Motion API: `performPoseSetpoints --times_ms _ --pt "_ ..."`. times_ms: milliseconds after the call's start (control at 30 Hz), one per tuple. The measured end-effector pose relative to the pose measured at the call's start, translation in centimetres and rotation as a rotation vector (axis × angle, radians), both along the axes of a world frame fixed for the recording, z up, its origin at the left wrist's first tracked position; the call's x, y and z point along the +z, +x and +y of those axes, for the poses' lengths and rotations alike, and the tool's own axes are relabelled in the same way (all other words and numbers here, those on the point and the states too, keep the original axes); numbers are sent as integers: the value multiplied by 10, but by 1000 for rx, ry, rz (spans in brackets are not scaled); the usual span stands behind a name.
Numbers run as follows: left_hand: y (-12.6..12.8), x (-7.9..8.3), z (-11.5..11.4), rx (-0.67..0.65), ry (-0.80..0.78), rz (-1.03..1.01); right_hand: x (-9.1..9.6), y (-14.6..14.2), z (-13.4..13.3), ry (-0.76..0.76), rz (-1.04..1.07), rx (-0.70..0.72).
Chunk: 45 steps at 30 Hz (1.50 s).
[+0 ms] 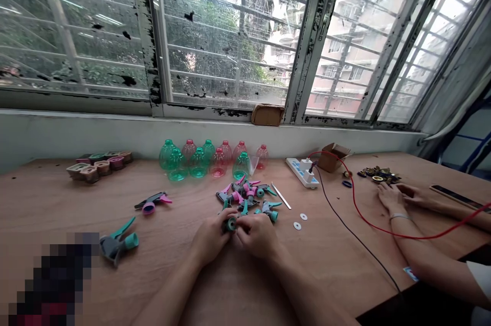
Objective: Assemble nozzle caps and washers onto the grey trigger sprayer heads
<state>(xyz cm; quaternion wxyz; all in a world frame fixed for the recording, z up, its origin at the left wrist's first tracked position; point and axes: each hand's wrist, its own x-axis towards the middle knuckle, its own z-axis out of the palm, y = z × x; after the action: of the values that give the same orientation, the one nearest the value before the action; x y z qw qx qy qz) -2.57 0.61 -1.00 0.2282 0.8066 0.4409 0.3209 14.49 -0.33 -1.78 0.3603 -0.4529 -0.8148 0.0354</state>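
My left hand [210, 238] and my right hand [258, 235] meet at the middle of the wooden table [238, 285], both closed round a grey spray trigger head with a teal collar [230, 223]. Just beyond them lies a heap of trigger heads [247, 194] in grey, teal and pink. Two small white washers [299, 220] lie to the right of my right hand.
Green and pink plastic bottles [209, 161] stand by the wall. Loose trigger heads [152, 202] [118, 242] lie at left, small pots [98, 164] at far left. A power strip [303, 171], red and black cables [364, 221], a cardboard box [333, 156] and another person's hands [399, 196] are at right.
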Motion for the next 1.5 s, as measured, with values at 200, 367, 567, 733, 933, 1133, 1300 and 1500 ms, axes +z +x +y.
performPoseSetpoints --times_ms 200,367,567,733,933,1133,1300,1500 --pt "-1 -2 0 0 42 -4 -2 0 -1 -5 -34 49" --pt "-2 0 0 2 41 0 -4 -2 0 8 -38 74" --pt "-1 0 0 -14 57 -21 -7 -4 1 -15 57 91" --pt "-2 -8 4 -11 78 -39 -2 -8 -1 -27 160 63" --pt "-2 -17 6 -15 133 -26 0 -7 1 -63 119 72" --pt "-1 -13 4 -24 326 -23 -1 3 16 -41 160 121" --pt "-4 -10 5 104 423 -50 -2 20 32 -29 321 -158" --pt "-2 -12 5 60 376 -21 0 38 38 -103 217 -369"
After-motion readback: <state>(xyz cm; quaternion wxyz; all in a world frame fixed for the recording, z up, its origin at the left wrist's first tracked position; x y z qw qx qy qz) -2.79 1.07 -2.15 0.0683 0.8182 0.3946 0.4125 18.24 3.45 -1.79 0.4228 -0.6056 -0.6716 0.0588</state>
